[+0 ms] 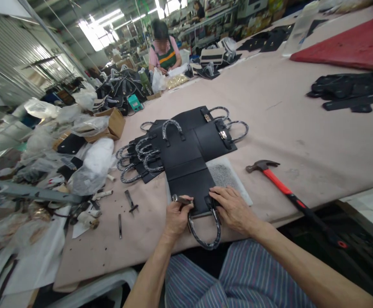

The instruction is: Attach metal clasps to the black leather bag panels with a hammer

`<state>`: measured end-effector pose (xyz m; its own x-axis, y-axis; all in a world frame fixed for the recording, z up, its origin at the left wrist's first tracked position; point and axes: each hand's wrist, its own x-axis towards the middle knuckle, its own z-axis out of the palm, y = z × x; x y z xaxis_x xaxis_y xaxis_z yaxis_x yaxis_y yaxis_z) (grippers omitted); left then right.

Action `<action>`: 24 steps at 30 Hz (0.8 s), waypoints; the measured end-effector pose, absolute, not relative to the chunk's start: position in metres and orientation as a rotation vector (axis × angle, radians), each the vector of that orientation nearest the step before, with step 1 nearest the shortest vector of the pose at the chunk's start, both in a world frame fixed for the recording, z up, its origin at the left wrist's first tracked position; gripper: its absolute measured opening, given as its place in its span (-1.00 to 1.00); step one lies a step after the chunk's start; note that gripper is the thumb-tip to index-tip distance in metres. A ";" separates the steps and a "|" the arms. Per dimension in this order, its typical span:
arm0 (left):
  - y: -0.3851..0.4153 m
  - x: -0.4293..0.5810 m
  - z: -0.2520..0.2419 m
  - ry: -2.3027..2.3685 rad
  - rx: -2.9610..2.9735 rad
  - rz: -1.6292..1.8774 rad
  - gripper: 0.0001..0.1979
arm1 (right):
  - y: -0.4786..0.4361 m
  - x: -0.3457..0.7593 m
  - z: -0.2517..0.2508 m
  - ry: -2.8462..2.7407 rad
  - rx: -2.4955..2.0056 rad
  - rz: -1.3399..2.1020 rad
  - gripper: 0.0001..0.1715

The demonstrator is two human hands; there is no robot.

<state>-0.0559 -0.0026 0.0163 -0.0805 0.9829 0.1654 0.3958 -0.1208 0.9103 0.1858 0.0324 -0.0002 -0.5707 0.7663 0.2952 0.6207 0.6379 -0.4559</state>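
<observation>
My left hand is closed around a short metal punch, tilted almost flat over the near edge of a black bag panel. The fingers of my right hand pinch the panel by the tab of its plastic-wrapped bag handle; the thumb is partly hidden. The handle loops over the table edge towards my lap. Under the panel lies a pale slab. More black panels with wrapped handles are stacked beyond, two with metal clasps.
A claw hammer lies at right, its grip past the table edge. At left are a small rod tool and another metal tool. Plastic bags and a cardboard box crowd the left. A co-worker sits across the table.
</observation>
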 end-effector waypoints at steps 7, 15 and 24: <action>0.000 -0.061 0.007 1.520 1.270 1.384 -0.84 | 0.032 0.184 0.000 -2.381 -1.111 0.446 -0.48; -0.004 -0.056 0.005 1.487 1.352 1.305 -0.87 | 0.033 0.185 -0.001 -2.401 -1.130 0.450 -0.49; 0.000 -0.049 0.009 1.505 1.443 1.259 -0.88 | 0.032 0.184 0.001 -2.391 -1.130 0.449 -0.47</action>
<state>-0.0491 -0.0004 0.0092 -0.1428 0.9801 0.1381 0.3095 -0.0883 0.9468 0.1838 0.0322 0.0014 -0.5601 0.7862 0.2611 0.6380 0.6104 -0.4694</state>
